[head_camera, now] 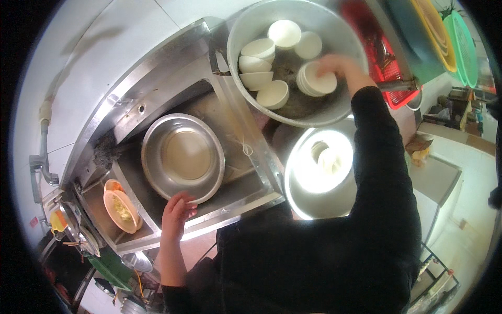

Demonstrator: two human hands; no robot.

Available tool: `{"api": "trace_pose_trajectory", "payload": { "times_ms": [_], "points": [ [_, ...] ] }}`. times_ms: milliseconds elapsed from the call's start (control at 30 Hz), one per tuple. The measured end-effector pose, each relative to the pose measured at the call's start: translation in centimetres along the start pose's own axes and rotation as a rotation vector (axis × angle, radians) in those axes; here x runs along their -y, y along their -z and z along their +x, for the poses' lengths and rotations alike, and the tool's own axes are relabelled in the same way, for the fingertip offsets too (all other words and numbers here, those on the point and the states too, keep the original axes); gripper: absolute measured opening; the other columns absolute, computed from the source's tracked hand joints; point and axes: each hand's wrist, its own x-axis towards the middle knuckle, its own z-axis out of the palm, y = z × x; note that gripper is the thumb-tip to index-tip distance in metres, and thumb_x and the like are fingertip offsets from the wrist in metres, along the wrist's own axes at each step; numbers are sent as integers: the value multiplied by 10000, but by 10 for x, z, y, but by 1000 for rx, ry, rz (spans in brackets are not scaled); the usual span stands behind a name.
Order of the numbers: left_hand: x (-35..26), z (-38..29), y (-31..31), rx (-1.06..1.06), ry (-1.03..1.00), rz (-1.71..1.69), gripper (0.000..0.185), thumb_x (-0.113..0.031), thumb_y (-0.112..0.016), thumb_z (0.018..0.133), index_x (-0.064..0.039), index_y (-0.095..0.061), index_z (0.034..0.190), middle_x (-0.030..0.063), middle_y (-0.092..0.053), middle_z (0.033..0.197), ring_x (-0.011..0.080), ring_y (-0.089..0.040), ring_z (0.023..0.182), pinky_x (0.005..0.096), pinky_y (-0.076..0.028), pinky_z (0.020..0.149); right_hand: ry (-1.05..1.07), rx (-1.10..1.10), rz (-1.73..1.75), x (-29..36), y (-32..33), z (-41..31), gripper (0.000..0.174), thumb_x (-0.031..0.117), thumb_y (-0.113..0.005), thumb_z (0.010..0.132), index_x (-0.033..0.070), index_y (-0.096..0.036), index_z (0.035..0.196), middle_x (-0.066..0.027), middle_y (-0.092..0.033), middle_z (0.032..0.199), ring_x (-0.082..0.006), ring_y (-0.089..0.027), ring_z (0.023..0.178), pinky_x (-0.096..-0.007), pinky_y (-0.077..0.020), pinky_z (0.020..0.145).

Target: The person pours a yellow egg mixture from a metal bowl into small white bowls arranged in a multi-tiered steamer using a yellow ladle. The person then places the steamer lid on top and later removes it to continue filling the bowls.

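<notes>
My right hand (pixel 331 67), blurred, is at a stack of white bowls (pixel 315 80) in a big round metal tub (pixel 282 115). Its fingers reach over the top bowl's rim; whether they grip it I cannot tell. More white bowls lie around them in the tub, some stacked on their sides at the left, others single, such as a brightly lit bowl (pixel 284 33). Near the lower rim of a steel basin (pixel 157 178) hovers my left hand (pixel 179 210), its fingers loosely curled and holding nothing. That basin stands in a steel sink (pixel 231 157) and contains cloudy liquid.
A second metal basin (pixel 313 204) with white bowls inside sits below the tub, partly behind my right arm. Pink strainers (pixel 133 225) with food scraps occupy the left sink compartment. Red (pixel 396 98) and green plastic baskets (pixel 461 49) are at the upper right.
</notes>
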Motion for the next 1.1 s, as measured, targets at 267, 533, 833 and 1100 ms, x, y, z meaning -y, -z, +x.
{"api": "trace_pose_trajectory", "payload": {
  "times_ms": [267,533,833,1100],
  "points": [
    [-93,49,-117,404,-180,11,625,-467,-524,978,-47,-411,1427,154,-494,1378,252,-545,1155,433,-499,916,561,-109,217,118,-46,-146,586,204,-713,765,8,-560,1295,-114,-659,1129,-210,-650,1003,-345,-537,857],
    [-121,50,-153,498,-122,-601,671,-590,-342,978,-78,-497,1383,148,-583,1333,329,-608,1153,476,-487,1006,642,169,357,198,-189,-229,725,472,-570,920,-24,-413,1425,-186,-560,1293,-256,-589,1111,-348,-572,805],
    [-32,88,-44,344,-174,-643,599,-461,-485,969,-121,-400,1455,113,-489,1449,307,-500,1309,462,-417,1107,105,-296,1075,145,-109,-78,783,589,-510,931,111,-304,1516,-189,-213,1578,-433,-309,1388,-629,-447,953],
    [-37,73,-32,428,-233,-664,748,-378,-692,855,-82,-366,1459,161,-483,1435,378,-507,1286,545,-547,947,220,-109,1201,143,-132,-7,840,597,-557,894,86,-293,1506,-186,-268,1556,-485,-294,1382,-773,-366,921]
  ]
}}
